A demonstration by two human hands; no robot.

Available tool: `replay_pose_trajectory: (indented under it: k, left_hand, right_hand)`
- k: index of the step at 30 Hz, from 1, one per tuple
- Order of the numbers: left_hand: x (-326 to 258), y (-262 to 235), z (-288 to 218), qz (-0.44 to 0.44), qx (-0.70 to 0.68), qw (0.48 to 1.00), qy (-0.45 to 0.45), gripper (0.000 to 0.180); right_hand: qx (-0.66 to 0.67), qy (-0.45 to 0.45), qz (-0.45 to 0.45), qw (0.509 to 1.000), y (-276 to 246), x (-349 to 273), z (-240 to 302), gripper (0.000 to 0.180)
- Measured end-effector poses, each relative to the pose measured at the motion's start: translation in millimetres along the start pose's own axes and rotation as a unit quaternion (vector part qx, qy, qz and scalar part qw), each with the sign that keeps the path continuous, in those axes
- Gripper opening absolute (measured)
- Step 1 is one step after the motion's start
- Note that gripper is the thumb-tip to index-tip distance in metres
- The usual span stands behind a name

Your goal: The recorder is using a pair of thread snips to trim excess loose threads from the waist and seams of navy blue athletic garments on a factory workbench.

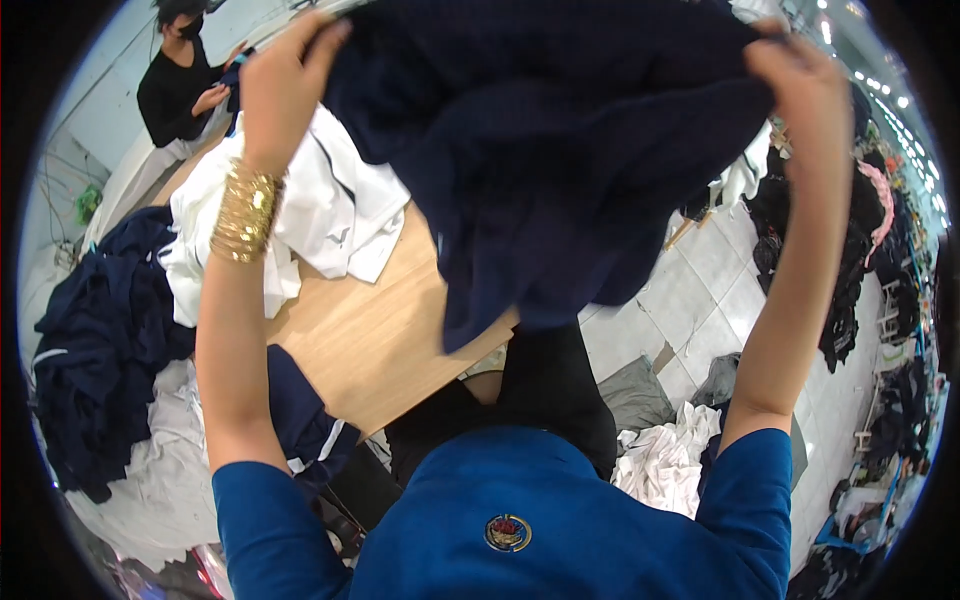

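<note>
A dark navy garment (560,170) hangs stretched between my two raised hands, its lower folds dangling over the table's edge and my lap. My left hand (293,75) grips its upper left corner, with a stack of gold bangles on the wrist. At the upper right, my right hand (795,70) is closed on the other side of the cloth, slightly blurred. The garment's exact kind cannot be made out, and its top runs out of view. Beneath my left forearm, white garments (345,215) lie heaped on the wooden table (365,325).
A large pile of navy clothes (105,330) lies at the left. Crumpled white cloth (665,460) and grey cloth (637,392) are on the tiled floor (690,310) at the right. Another person (175,85) handles cloth at the far left. Dark garments (835,260) fill the right side.
</note>
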State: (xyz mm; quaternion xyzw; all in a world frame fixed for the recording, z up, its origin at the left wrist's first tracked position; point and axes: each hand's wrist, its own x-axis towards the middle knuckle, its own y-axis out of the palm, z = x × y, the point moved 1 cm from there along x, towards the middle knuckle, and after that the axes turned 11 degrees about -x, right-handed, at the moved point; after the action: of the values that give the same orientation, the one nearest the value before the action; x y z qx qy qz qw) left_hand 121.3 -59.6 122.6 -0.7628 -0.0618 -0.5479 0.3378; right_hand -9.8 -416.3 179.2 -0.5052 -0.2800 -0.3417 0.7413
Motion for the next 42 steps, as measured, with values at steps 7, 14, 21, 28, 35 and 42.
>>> replay_pose_trajectory:
  k: [7, 14, 21, 28, 35, 42]
  left_hand:
    - [-61, -46, 38, -0.044, 0.015, 0.996, -0.078, 0.022]
    - [-228, -52, 66, 0.232, 0.041, 0.897, -0.373, 0.036]
    - [-290, -76, -12, 0.084, 0.044, 0.899, -0.428, 0.023]
    - [-247, 24, -91, 0.111, -0.166, 0.895, -0.399, 0.013]
    - [-225, 99, -137, 0.203, -0.42, 0.781, -0.415, 0.03]
    - [-167, 134, -110, 0.358, -0.373, 0.84, -0.164, 0.033]
  right_hand:
    - [0.389, -0.075, 0.268, 0.878, 56, -108, 117, 0.021]
    - [0.361, -0.006, 0.498, 0.789, 120, -253, 101, 0.024]
    - [-0.045, 0.182, 0.276, 0.943, 124, -220, -85, 0.027]
    - [0.085, 0.267, 0.247, 0.928, 178, -262, -114, 0.025]
    - [0.051, 0.22, 0.338, 0.914, 160, -240, -69, 0.022]
    - [0.283, 0.061, 0.312, 0.905, 138, -236, -13, 0.019]
